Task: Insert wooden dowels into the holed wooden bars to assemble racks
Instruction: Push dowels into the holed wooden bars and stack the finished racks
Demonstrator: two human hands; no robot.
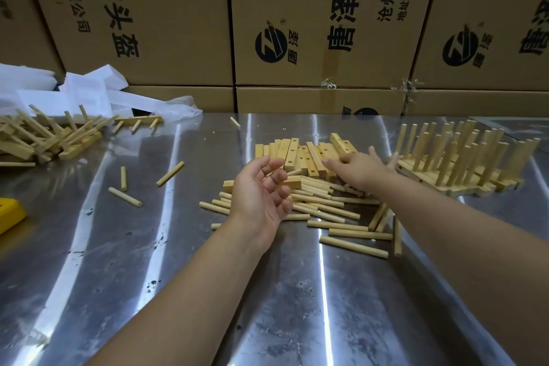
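Observation:
Several holed wooden bars (pixel 306 154) lie side by side at the table's middle. In front of them is a heap of loose dowels (pixel 332 211). My left hand (pixel 261 190) hovers palm-up over the heap's left side, fingers loosely curled, holding nothing. One short bar (pixel 292 182) lies just beyond its fingers. My right hand (pixel 359 168) reaches forward with fingers spread, over the right end of the bars. Assembled racks (pixel 463 160) with upright dowels stand at the right.
A jumble of assembled racks (pixel 50 137) lies at the far left beside white paper and plastic (pixel 89 92). Stray dowels (pixel 124 196) are scattered on the steel table (pixel 208 291). A yellow object (pixel 9 214) sits at the left edge. Cardboard boxes (pixel 312 24) wall the back.

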